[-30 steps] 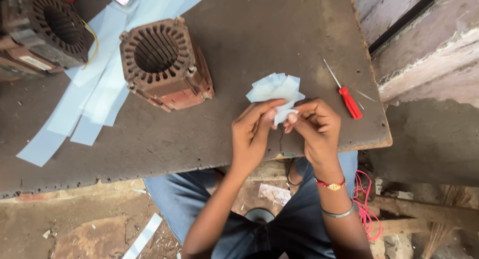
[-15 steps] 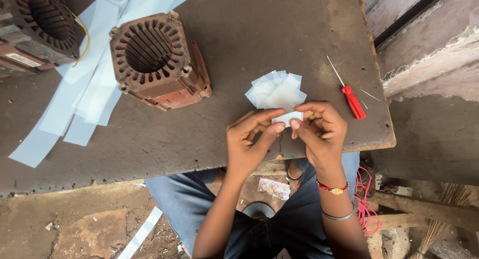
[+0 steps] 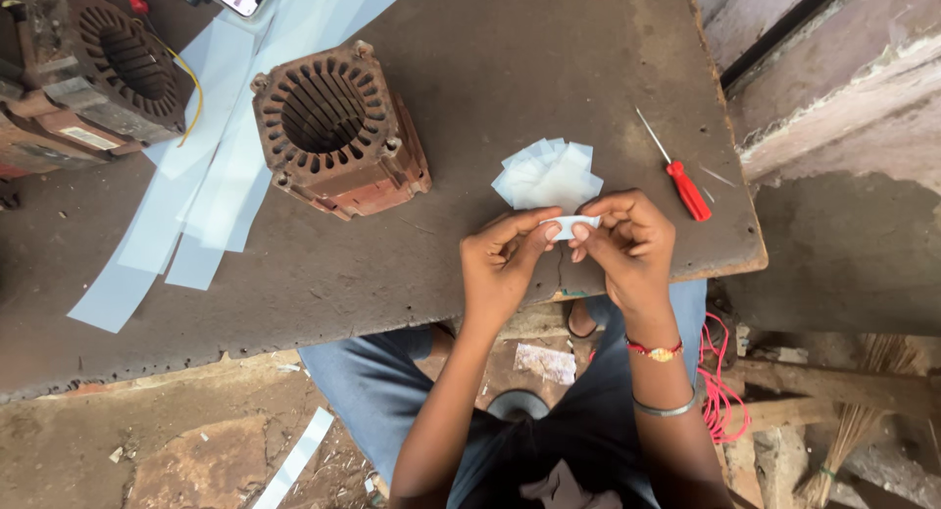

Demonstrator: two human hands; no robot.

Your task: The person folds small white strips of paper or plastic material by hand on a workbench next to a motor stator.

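1. Worn brown workbench fills the upper frame, with pale paper strips lying at upper left.
2. Centre frame: left hand and right hand meet, fingertips pinched on a small white paper slip (curled between them).
3. Just above sits a pile of cut paper pieces.
4. Slotted rusty stator stands left of centre; red screwdriver lies to the right.

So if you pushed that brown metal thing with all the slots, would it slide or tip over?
The slotted metal core looks thick and solid, so it is probably heavy for its size and would resist a light push. It sits tilted on the worn table, partly on pale strips, so it might rock or slide slightly. It looks too squat to topple easily.
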